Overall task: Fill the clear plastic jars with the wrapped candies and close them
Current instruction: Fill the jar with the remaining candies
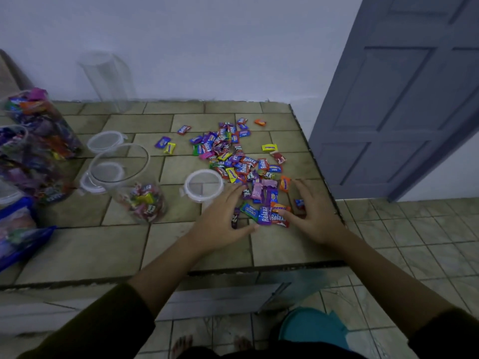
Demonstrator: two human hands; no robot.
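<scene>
Two clear jars (39,146) packed with wrapped sweets stand at the left edge of the tiled desk (77,250), with a blue bag (18,242) of more sweets just in front of them. An empty jar (108,79) stands at the back by the wall. Near it lies a round clear lid (106,141), and a second lid (89,183) lies just behind an open jar (147,161), which is upright and holds a shallow layer of candies at its bottom. A third lid (203,183) lies flat near the middle of the desk. The left hand (220,224) rests just in front of that lid, palm down, fingers straight and together, thumb stretched toward the right. The loose wrapped candies (238,161) are scattered over the right half of the desk, the nearest ones lying between the two hands. The right hand (316,216) lies palm down near the desk's right edge, fingers spread, thumb touching the nearest wrappers. Both hands are unclenched, apart and grip nothing. A grey-blue door (401,99) stands beyond.
</scene>
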